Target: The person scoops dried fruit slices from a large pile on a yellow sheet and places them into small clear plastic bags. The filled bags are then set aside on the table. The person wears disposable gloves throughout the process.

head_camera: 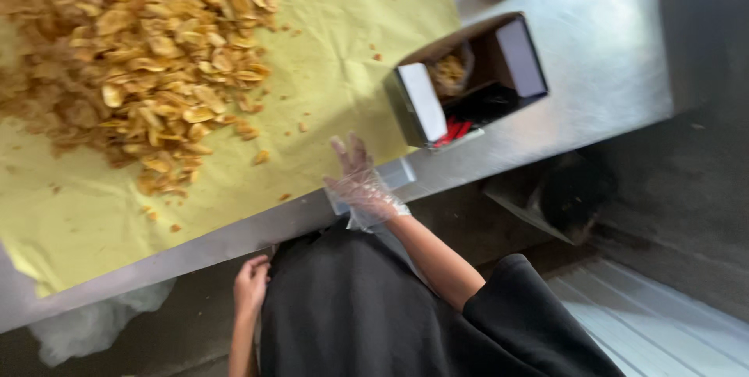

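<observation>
Right hand (360, 184) in clear plastic glove, fingers spread open, holding nothing — hovers over near table (593, 72) edge, just right of yellow paper (343, 72). Chips (148, 49) heaped on paper, far left of fingers, apart from them; few strays nearer. Open box (468, 76) just beyond fingertips to right, lying on side — clear bag with some chips inside, red item at near end. Left hand (251, 283) bare, loosely curled against dark clothing (351, 314), below table, gripping nothing visible.

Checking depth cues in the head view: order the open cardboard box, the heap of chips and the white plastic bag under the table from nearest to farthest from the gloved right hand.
1. Open cardboard box, just right of the right hand.
2. Heap of chips, up left on yellow paper.
3. White plastic bag, low left, under the table edge.
</observation>
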